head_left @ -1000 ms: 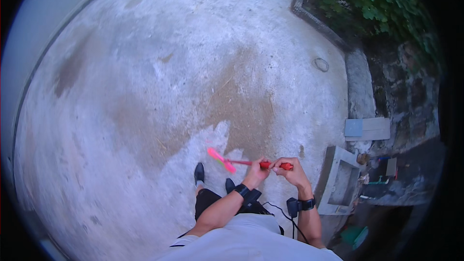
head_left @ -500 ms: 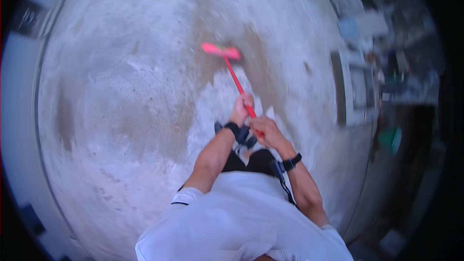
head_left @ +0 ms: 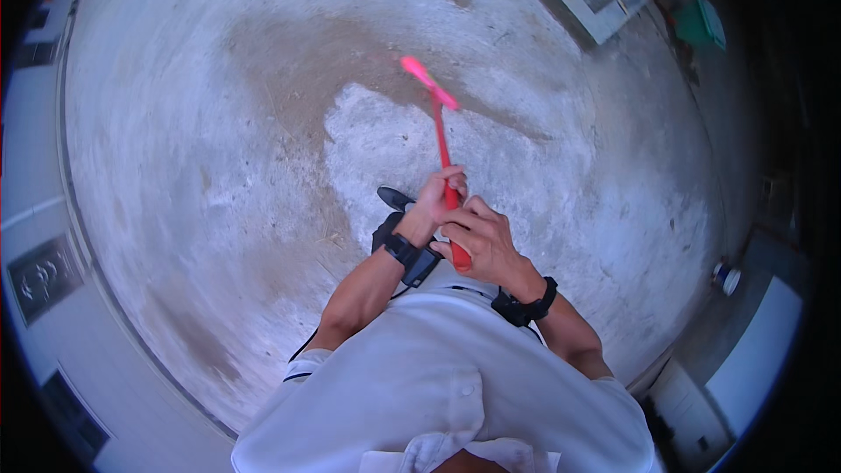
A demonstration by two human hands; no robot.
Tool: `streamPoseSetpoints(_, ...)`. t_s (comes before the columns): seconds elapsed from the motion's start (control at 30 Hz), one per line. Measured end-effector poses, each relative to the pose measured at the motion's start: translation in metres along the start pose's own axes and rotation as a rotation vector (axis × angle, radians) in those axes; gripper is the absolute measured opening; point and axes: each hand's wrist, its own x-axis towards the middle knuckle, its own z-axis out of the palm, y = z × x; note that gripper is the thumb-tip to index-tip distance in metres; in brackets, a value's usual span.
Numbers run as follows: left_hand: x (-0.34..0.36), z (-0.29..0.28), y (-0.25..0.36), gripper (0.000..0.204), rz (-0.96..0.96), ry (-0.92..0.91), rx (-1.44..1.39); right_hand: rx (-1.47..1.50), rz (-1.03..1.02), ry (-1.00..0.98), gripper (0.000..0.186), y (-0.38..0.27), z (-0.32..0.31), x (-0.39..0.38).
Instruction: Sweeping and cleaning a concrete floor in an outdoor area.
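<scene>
A broom with a pink head [head_left: 427,81] and a red handle [head_left: 442,142] reaches out in front of me, its head over the dusty ground. My left hand [head_left: 435,197] is wrapped round the middle of the handle. Closer to my body, my right hand [head_left: 486,243] grips near the handle's end, and the red tip sticks out below its fingers. Brown loose dirt [head_left: 298,70] lies around the broom head and to its left, bordering a paler patch of concrete [head_left: 377,136]. Slight blur hides the bristles.
A pale-framed rectangular basin [head_left: 604,31] stands at the far right, with a green bin [head_left: 699,22] beside it. A small white bucket [head_left: 726,278] sits on the right. Along the left runs a building wall [head_left: 31,184]. My dark shoe [head_left: 394,199] shows below my left hand.
The view has turned to the right, bringing the basin and green bin farther ahead. The broom head is angled more steeply, and both hands still hold the handle.
</scene>
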Motion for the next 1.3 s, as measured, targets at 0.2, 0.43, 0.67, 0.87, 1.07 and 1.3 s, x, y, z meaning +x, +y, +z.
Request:
streamPoseSetpoints(0.2, 0.049, -0.012, -0.025, 0.031, -0.223, 0.088, 0.123, 0.241, 0.104, -0.04, 0.008, 0.024, 0.006, -0.005)
streamPoseSetpoints(0.43, 0.091, -0.028, -0.08, 0.018, -0.023, -0.353, 0.493, -0.054, 0.408, 0.308, 0.007, 0.082, 0.024, -0.036)
streamPoseSetpoints(0.67, 0.192, -0.078, 0.011, 0.023, 0.401, -0.846, 1.008, -0.137, 0.51, 0.422, 0.013, 0.174, 0.071, 0.024)
streamPoseSetpoints(0.87, 0.096, -0.053, 0.066, 0.059, 0.804, -0.546, 1.617, 0.235, 0.384, 0.265, 0.015, 0.13, 0.091, 0.054)
streamPoseSetpoints(1.07, -0.051, -0.015, 0.169, 0.013, 0.179, 0.104, 0.345, 0.509, -0.039, 0.122, 0.014, 0.027, 0.144, 0.136)
streamPoseSetpoints(1.3, -0.099, 0.012, 0.167, 0.02, 0.419, 0.344, 0.414, 0.7, -0.037, 0.296, 0.014, -0.014, 0.142, 0.123)
